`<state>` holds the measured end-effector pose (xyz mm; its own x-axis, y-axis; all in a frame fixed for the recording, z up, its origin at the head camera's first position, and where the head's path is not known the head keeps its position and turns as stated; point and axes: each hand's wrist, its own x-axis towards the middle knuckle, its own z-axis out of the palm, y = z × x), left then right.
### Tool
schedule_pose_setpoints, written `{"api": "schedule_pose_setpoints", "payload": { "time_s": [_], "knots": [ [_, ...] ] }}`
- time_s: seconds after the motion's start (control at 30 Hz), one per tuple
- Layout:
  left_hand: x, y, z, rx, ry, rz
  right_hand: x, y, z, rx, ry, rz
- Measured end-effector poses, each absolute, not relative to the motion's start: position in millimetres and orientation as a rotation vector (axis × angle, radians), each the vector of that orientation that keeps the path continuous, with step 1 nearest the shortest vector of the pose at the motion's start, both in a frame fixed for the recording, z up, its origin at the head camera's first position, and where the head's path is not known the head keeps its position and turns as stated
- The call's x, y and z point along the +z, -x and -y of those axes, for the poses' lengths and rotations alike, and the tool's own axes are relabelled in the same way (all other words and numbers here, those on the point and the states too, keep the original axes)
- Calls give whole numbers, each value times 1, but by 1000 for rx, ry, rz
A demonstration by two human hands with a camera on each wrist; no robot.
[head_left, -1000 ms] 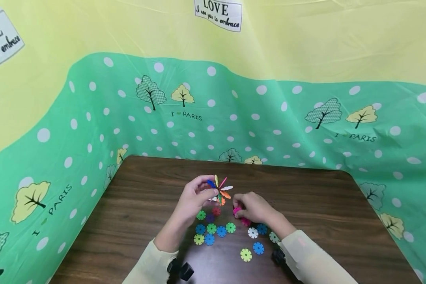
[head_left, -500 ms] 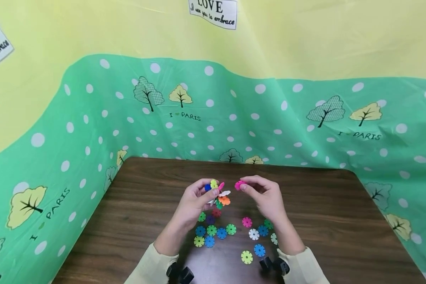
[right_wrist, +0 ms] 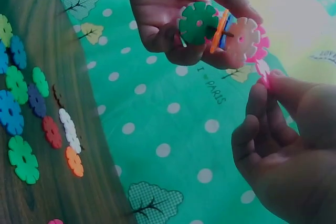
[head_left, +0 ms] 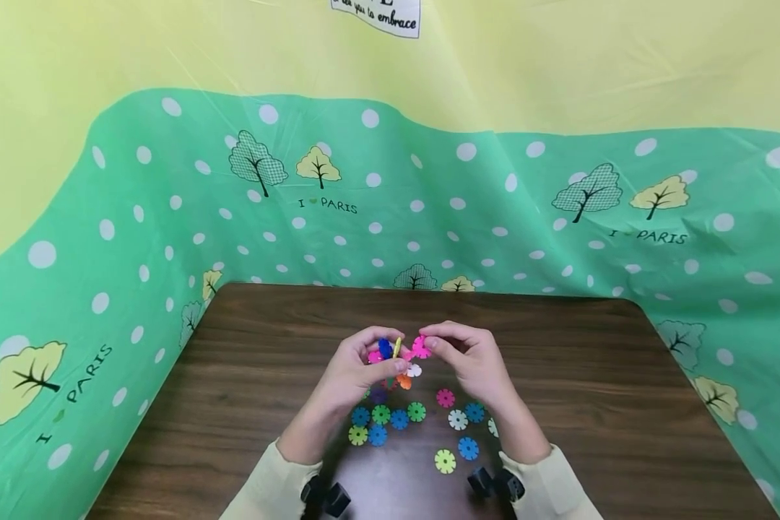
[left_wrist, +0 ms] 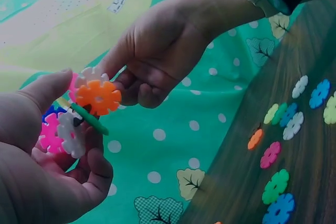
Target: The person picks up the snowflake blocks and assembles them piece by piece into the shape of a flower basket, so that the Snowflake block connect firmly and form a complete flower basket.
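Thumb and fingers of my left hand [head_left: 354, 372] grip a cluster of interlocked plastic snowflake discs. Within it an orange disc [left_wrist: 98, 97], a green disc [right_wrist: 199, 23], and blue, yellow, white and pink ones show. My right hand [head_left: 474, 365] pinches a single pink snowflake disc [head_left: 420, 347] between thumb and fingertips. That disc is at the cluster's right side, its edge against or very near a pink disc there; whether the two are slotted together I cannot tell. Both hands are raised above the table, and the left fingers hide part of the cluster.
Loose snowflake discs lie on the brown wooden table [head_left: 266, 332] below the hands. Among them are a yellow disc [head_left: 445, 461], a blue disc [head_left: 469, 448], a pink disc [head_left: 445, 398] and a green disc [head_left: 417, 412]. A patterned cloth [head_left: 377, 206] hangs behind the table.
My right hand has lifted a pink disc off the table and carried it up and left to the cluster. The left hand has turned the cluster. The head view has shifted slightly.
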<state>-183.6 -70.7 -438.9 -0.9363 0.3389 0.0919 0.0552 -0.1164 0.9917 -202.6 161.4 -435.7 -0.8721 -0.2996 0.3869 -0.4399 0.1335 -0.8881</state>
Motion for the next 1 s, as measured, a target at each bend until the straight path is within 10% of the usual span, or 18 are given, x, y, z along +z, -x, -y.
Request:
{"api": "schedule_pose_setpoints", "payload": {
  "time_s": [1.0],
  "knots": [
    [-440, 189, 74, 2265, -434, -1988, -441, 203, -157, 1951, -849, 2144]
  ]
}}
